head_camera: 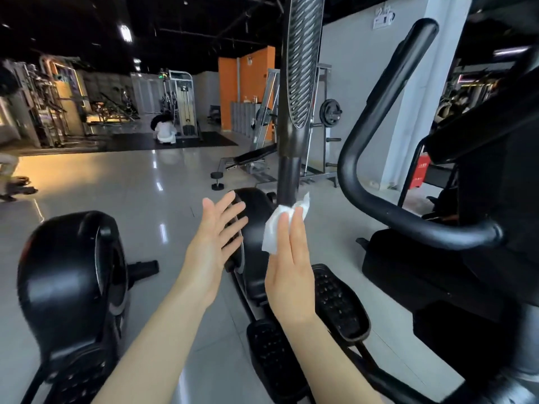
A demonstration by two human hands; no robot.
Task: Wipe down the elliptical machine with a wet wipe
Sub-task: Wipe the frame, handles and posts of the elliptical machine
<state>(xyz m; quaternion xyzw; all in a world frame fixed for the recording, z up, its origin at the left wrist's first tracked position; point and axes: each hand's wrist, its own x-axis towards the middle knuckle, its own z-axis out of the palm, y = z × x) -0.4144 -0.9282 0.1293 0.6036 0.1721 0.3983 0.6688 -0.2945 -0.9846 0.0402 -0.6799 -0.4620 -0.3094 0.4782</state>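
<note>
A gym hall with a glossy grey floor (122,182) spreads out behind the elliptical (437,258), whose black frame and curved handlebar (376,118) fill the right side. A second black machine (70,275) stands to the left, its rounded flywheel housing near the person's left forearm. Upright in the middle rises the elliptical's moving arm (288,170), a dark pole with a ribbed grip higher up. Below it lie two studded pedals (338,301), side by side. Farther back stand a weight bench (250,158), a rack with a plate (330,110), an orange wall (248,83) and, well apart, a crouching person in white (165,132) by a cable station. A dumbbell (217,180) sits on the floor near the bench.

The person's right hand (291,275) is raised to the pole, straight fingers (284,228) pressing a white wipe (280,225) flat against its lower part; the wipe's top edge wraps past the pole and its lower corner hangs free. The left hand (213,237) hovers just beside it, palm turned toward the pole, fingers spread and released, grasping nothing.
</note>
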